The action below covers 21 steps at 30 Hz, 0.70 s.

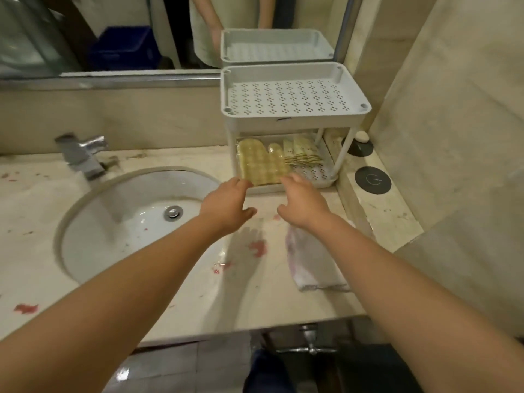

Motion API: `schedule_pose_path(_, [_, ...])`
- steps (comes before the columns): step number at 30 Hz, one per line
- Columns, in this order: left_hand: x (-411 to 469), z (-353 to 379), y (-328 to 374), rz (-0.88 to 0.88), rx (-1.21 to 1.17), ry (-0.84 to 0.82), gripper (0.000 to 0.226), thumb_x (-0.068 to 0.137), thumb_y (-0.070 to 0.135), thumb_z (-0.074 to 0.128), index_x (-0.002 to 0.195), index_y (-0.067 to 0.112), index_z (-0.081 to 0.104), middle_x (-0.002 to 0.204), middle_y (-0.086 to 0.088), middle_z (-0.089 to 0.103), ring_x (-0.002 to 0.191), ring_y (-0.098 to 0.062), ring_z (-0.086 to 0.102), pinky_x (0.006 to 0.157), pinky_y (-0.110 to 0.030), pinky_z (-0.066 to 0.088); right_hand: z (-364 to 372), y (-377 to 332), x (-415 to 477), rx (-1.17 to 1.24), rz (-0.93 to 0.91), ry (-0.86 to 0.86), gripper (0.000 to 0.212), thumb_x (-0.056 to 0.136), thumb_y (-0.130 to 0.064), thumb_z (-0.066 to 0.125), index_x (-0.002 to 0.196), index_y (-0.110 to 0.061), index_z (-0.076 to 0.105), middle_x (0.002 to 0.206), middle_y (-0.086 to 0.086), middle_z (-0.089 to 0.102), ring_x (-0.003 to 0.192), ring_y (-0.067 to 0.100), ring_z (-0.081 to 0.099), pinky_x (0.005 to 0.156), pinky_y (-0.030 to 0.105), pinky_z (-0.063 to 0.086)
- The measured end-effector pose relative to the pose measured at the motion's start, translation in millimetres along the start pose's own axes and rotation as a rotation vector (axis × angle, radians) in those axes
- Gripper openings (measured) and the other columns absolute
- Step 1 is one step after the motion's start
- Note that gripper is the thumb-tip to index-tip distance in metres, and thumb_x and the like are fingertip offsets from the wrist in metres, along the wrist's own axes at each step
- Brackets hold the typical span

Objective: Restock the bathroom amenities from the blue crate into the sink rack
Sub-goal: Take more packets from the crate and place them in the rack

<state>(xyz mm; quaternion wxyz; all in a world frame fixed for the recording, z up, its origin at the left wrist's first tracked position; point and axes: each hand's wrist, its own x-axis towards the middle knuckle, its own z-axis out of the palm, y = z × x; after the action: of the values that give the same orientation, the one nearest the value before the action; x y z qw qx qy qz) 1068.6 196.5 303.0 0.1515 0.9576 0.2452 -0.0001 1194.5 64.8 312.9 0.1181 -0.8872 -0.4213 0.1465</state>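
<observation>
Both arms are reaching mid-frame: left hand (226,201) and right hand (304,200), fingers straight, thumbs splayed, are touching the checkered packet (261,161) in the rack (295,121), gripping nothing.

One two-tier rack (295,120), one sink (136,222), two black discs (373,180), one cloth (312,262), one blue crate (124,48), one left hand (226,205), one right hand (303,199) counted.

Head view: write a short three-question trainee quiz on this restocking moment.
1. True or false: the top tier of the white perforated plastic two-tier rack holds packets.
2. The left hand and right hand both reach to: A the faucet; B the yellow checkered packet on the lower tier; C the drain.
3. Fill in: the blue plastic crate shows only in the ____.
Key: 1 false; 2 B; 3 mirror.
</observation>
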Motion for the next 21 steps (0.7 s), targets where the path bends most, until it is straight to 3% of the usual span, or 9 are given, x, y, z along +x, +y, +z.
schedule_pose_path(4, [-59.6,-11.9,-22.7,-0.075,0.009,0.032,0.059,0.091,0.041,0.062,0.142,0.021,0.039,0.140,-0.002,0.045,0.127,-0.022,0.046,0.095,-0.042,0.046,9.8,-41.2,-31.9,-0.046,-0.070,-0.016,0.069,0.084,-0.021,0.061,0.148,-0.018,0.035,0.150,0.006,0.035,0.135,0.029,0.036,0.098,0.037,0.041])
schedule_pose_path(8, [-116.3,-22.7,-49.6,-0.147,0.069,0.071,0.058,0.091,0.042,0.060,0.142,0.023,0.038,0.143,0.002,0.043,0.128,-0.021,0.045,0.096,-0.039,0.045,24.2,-84.1,-59.3,-0.115,-0.183,-0.049,0.067,0.085,-0.022,0.059,0.148,-0.020,0.035,0.148,0.005,0.037,0.136,0.026,0.033,0.101,0.035,0.037])
schedule_pose_path(13, [-180.6,-33.0,-80.9,-0.251,0.148,0.104,0.058,0.092,0.043,0.057,0.143,0.023,0.037,0.140,0.001,0.045,0.124,-0.021,0.046,0.086,-0.036,0.046,43.7,-139.3,-85.6,-0.201,-0.309,-0.079,0.063,0.086,-0.020,0.057,0.146,-0.018,0.036,0.145,0.005,0.038,0.131,0.027,0.038,0.099,0.036,0.039])
schedule_pose_path(21, [-287.2,-38.7,-124.0,-0.472,0.149,0.160,0.060,0.093,0.045,0.056,0.144,0.022,0.036,0.140,0.001,0.045,0.123,-0.020,0.048,0.092,-0.036,0.048,81.4,-225.9,-120.8,-0.253,-0.542,-0.132,0.059,0.086,-0.019,0.056,0.143,-0.017,0.039,0.147,0.006,0.036,0.133,0.027,0.035,0.097,0.038,0.040])
